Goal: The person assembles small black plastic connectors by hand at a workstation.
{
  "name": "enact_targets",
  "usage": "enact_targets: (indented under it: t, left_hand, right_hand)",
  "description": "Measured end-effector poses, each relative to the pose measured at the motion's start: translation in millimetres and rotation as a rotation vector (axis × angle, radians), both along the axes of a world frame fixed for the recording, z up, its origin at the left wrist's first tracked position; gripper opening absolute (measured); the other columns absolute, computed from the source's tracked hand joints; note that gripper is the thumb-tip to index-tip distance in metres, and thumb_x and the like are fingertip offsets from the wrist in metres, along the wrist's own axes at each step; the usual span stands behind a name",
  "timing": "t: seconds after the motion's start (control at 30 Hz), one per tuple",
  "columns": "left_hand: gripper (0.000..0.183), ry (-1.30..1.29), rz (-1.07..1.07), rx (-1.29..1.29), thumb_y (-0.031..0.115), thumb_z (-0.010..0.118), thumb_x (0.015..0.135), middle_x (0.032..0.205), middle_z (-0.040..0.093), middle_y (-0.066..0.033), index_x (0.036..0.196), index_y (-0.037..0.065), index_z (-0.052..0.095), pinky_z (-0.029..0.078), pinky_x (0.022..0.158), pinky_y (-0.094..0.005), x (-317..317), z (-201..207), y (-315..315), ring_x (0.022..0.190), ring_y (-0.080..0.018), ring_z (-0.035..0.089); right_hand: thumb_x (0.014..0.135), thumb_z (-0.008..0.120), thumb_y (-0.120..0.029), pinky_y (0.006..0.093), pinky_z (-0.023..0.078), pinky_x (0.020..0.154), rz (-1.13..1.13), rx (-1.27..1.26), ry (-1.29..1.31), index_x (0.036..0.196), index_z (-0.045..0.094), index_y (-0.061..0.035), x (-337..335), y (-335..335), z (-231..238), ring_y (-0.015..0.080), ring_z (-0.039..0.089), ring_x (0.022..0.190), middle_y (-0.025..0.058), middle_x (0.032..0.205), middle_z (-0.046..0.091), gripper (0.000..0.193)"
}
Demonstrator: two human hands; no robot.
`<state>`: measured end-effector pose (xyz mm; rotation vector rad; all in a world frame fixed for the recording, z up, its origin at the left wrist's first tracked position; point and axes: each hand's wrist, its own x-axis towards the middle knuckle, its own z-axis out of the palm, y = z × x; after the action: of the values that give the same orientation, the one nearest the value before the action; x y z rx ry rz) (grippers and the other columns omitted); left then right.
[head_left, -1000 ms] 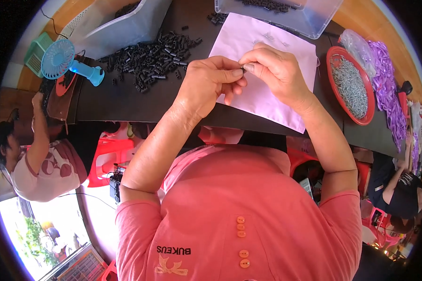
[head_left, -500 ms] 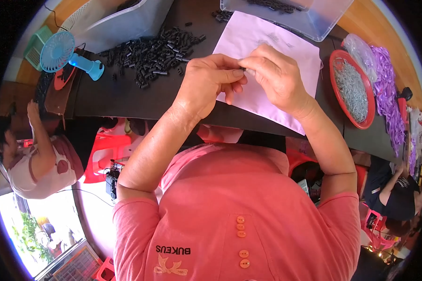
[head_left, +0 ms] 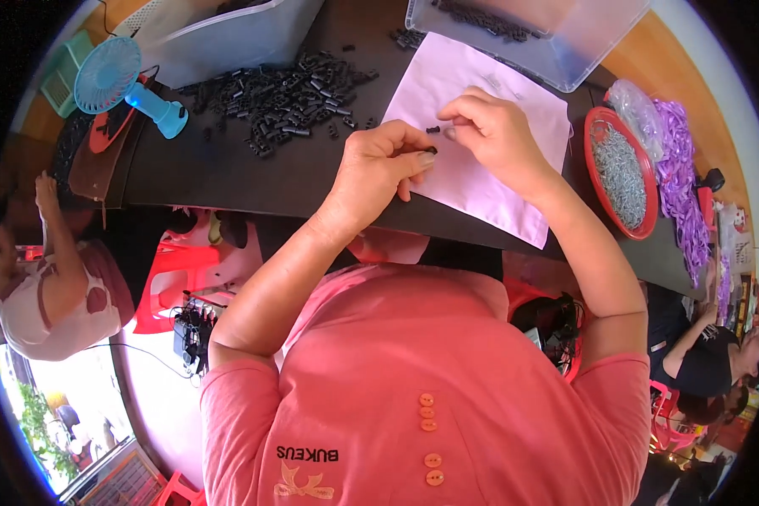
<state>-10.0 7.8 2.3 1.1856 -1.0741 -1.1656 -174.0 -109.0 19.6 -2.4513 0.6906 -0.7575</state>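
Note:
Over the pink cloth (head_left: 514, 202), my left hand (head_left: 379, 167) pinches a small black cylindrical piece (head_left: 431, 150) between thumb and fingers. Another small black piece (head_left: 433, 130) shows just beyond those fingertips; I cannot tell whether it rests on the cloth or is above it. My right hand (head_left: 499, 142) is beside it on the right, with thumb and index finger apart and no object visible between them. To the left of my hands, a loose pile of black cylindrical pieces (head_left: 270, 97) covers part of the dark table (head_left: 219, 181).
A red basket (head_left: 594, 181) of small silver metal parts stands right of the cloth, beside purple ribbons (head_left: 679, 185) and a clear plastic bag (head_left: 637, 110). Translucent bins (head_left: 236, 46) stand at the back. At left are a blue fan (head_left: 156, 110) and a seated person (head_left: 59, 295); another person (head_left: 700, 358) sits at right.
My hands, which were touching at the fingertips, have separated. The right thumb and index finger have parted, and a second black piece now shows between the hands.

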Motion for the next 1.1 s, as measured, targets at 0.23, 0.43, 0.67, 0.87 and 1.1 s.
enact_targets:
  t: [0.23,0.43,0.67,0.87,1.1]
  left_hand:
    - [0.013,0.032,-0.002,-0.013,0.003,0.063,0.089,0.078,0.064,-0.0079,0.098,-0.005,0.064,0.045,0.049,-0.0206,2,0,-2,0.063,-0.0101,0.059]
    - [0.012,0.261,0.094,0.056,0.004,0.062,0.09,0.079,0.065,-0.0094,0.098,-0.005,0.063,0.046,0.047,-0.0228,6,5,-3,0.064,-0.0128,0.06]
    - [0.014,0.269,0.143,-0.013,0.006,0.062,0.09,0.079,0.065,-0.0097,0.098,-0.006,0.063,0.046,0.044,-0.0241,5,16,-20,0.064,-0.0136,0.06]
    - [0.013,0.268,0.095,0.041,0.006,0.063,0.09,0.079,0.065,-0.0096,0.096,-0.005,0.063,0.046,0.046,-0.0254,-2,18,-31,0.063,-0.0143,0.06]
    - [0.01,0.49,0.018,0.124,0.004,0.066,0.087,0.076,0.064,-0.0109,0.09,-0.005,0.063,0.044,0.045,-0.0277,-3,18,-39,0.06,-0.0165,0.059]
  right_hand:
    - [0.074,0.063,-0.003,0.0361,0.049,0.066,0.074,-0.376,0.049,0.087,0.064,-0.0012,7,-9,-13,0.0269,0.062,0.073,0.0092,0.08,0.063,0.014]
    - [0.079,0.062,-0.001,0.029,0.046,0.066,0.124,0.36,-0.127,0.084,0.06,-0.0002,5,4,19,0.0208,0.059,0.068,0.0106,0.078,0.064,0.006]
    - [0.076,0.06,0.003,0.0375,0.049,0.065,0.142,-0.136,-0.143,0.087,0.057,-0.0014,9,5,24,0.0303,0.062,0.071,0.0125,0.08,0.062,0.013]
    - [0.077,0.063,0.005,0.031,0.049,0.065,0.065,0.171,-0.278,0.085,0.06,0.0,6,11,20,0.0199,0.064,0.072,0.009,0.081,0.064,0.01]
    - [0.08,0.064,0.004,0.0265,0.05,0.072,0.147,0.562,-0.382,0.087,0.065,0.0011,-3,2,20,0.0117,0.063,0.078,0.0065,0.083,0.068,0.008]
